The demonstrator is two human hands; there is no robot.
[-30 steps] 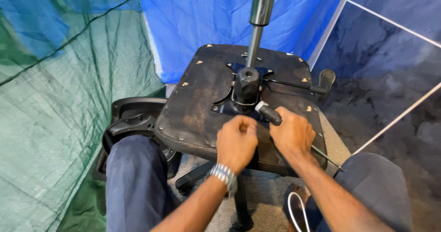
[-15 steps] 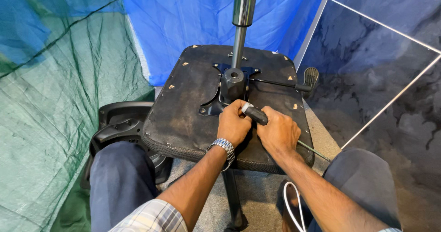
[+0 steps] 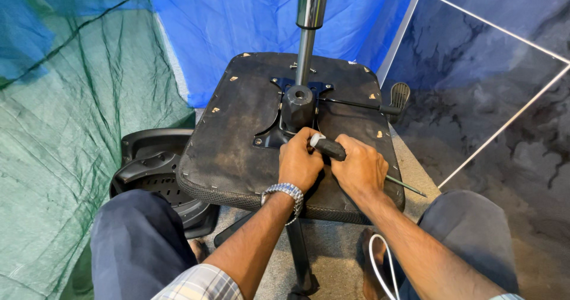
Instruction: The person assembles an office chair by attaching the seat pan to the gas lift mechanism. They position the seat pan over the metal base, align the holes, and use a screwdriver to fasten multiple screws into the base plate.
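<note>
An upturned black chair seat (image 3: 237, 133) lies in front of me with its metal mechanism plate (image 3: 295, 107) and gas cylinder (image 3: 309, 32) pointing up. My right hand (image 3: 359, 169) is closed around the black handle of a screwdriver (image 3: 329, 148), whose shaft sticks out to the right over the seat edge. My left hand (image 3: 300, 160), with a metal watch (image 3: 285, 193) at the wrist, rests on the seat and touches the screwdriver handle's end beside the mechanism.
A lever with a black paddle (image 3: 399, 95) juts from the mechanism to the right. A black plastic chair back (image 3: 148, 169) lies on the floor at left. Green netting (image 3: 65, 145) and blue tarp (image 3: 237, 15) hang behind. A white cable (image 3: 380, 264) is near my right knee.
Both hands have shifted slightly toward the mechanism, and the left hand has come up against the screwdriver handle. The camera view has drifted a little.
</note>
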